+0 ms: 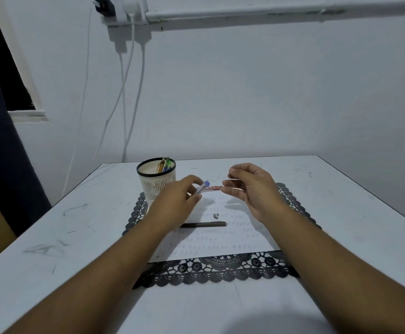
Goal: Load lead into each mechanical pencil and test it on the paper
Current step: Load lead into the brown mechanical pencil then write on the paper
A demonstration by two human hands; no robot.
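Both hands were up over the paper (223,237), with a small lead tube (210,188) held between them. The left hand (177,196) pinched the end with the blue cap (206,183). The right hand (252,189) held the red end with its fingertips, and a thin lead (234,179) looked to be pinched higher up in the same hand — it was too fine to be sure. So each grip was closed on the tube, not loose.

A dark pencil (204,224) lay flat on the paper, near the middle, with no hand on it. A tiny grey bit (215,215) sat just above it — maybe the pencil's cap, but it was too small to tell. More pencils (164,165) stood in the white cup (157,182) at the far left corner of the black lace mat (220,268).

The paper had many rows of faint little marks, so some testing looked done. Loose leads (212,180) lay here and there on the counter (52,237).

My guess was that the task was partway along. Lead was being taken out for the dark pencil. That pencil had not been filled or tried yet, and the ones in the cup could not be judged either way.
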